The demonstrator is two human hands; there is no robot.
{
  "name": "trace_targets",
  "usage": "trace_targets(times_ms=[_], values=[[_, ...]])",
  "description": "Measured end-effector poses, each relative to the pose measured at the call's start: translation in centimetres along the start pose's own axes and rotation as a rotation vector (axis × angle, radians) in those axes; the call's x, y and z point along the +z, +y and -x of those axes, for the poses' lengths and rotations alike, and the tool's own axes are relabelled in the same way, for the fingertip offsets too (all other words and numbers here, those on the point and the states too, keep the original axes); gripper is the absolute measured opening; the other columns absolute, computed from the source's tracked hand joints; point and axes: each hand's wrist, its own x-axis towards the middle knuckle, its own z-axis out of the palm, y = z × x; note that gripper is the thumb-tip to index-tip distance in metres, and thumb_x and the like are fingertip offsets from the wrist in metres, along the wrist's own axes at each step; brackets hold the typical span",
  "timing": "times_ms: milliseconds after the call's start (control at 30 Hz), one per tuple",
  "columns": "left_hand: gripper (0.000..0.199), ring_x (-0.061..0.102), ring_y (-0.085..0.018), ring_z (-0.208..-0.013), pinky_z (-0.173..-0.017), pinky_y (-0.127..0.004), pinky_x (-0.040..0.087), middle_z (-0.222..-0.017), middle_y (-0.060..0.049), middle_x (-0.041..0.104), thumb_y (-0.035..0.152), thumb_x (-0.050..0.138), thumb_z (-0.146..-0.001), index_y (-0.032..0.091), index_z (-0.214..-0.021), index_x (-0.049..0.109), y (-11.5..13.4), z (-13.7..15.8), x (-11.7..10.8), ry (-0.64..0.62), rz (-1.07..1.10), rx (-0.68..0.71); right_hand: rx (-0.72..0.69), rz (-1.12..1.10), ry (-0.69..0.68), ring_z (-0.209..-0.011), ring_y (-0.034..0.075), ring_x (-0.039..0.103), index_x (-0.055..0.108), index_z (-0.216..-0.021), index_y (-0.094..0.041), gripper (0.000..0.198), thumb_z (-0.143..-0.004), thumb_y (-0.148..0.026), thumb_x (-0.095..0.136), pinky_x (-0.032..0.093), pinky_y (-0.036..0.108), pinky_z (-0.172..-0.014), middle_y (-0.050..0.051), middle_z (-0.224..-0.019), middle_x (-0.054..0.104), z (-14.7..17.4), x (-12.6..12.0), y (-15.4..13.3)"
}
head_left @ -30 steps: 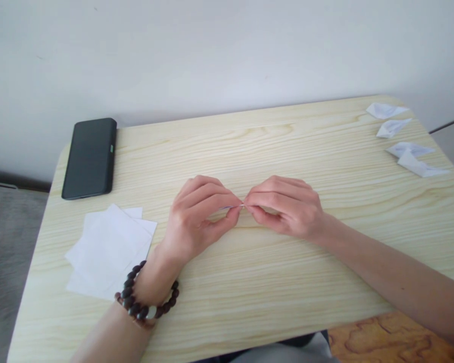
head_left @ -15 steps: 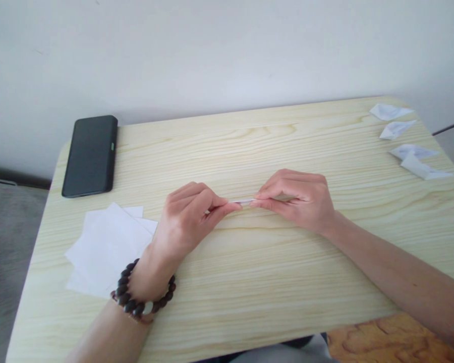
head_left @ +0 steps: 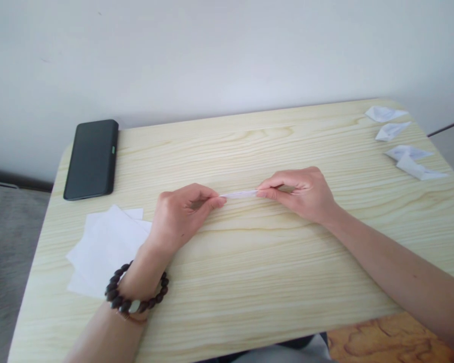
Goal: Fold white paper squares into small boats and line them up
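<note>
A narrow strip of folded white paper stretches between my two hands, seen nearly edge-on above the table. My left hand pinches its left end between thumb and fingers; a dark bead bracelet circles that wrist. At the other end, my right hand grips the paper the same way. Both hands are closed on it. The fingertips cover the ends, so the full folded shape cannot be made out.
Loose white paper sheets overlap at the left, partly behind my left wrist. A black flat device lies at the back left corner. Several folded paper pieces line the right side of the wood-grain table. A wall rises behind.
My left hand has shifted left along the paper, so the hands are farther apart and more of the strip shows between them. The right hand stays nearly in place.
</note>
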Motion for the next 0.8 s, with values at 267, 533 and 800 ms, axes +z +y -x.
trace_targets(times_ms=[267,533,800], values=[[0.013,0.051,-0.009,-0.042,-0.041,-0.021,0.039,-0.055,0.006,0.065,0.028,0.066,-0.084,0.022,-0.072,0.066,-1.2,-0.3,0.2,0.106,-0.096,0.253,0.038,-0.073,-0.044,-0.062,0.013,0.072,0.076,-0.087,-0.020,0.009,-0.082,-0.022,0.069,0.056,0.019,-0.058,0.000,-0.075,0.077,-0.2,-0.1,0.3],[0.030,0.051,-0.011,-0.053,-0.051,-0.024,0.039,-0.058,0.001,0.054,0.031,0.052,-0.093,0.017,-0.066,0.056,-1.7,-0.3,0.0,0.076,-0.281,0.418,0.164,-0.204,-0.063,-0.050,0.010,0.065,0.073,-0.084,-0.017,0.014,-0.081,-0.030,0.070,0.052,0.018,-0.049,0.001,-0.067,0.074,-0.4,-0.1,0.3],[0.039,0.065,-0.015,-0.085,-0.072,-0.025,0.052,-0.104,-0.006,0.069,0.038,0.068,-0.083,0.020,-0.117,0.057,-0.9,0.1,0.5,0.001,-0.099,0.479,0.286,-0.373,-0.107,-0.053,0.012,0.066,0.072,-0.085,-0.017,0.025,-0.074,-0.039,0.075,0.053,0.022,-0.051,0.003,-0.068,0.074,-0.4,0.0,0.5]])
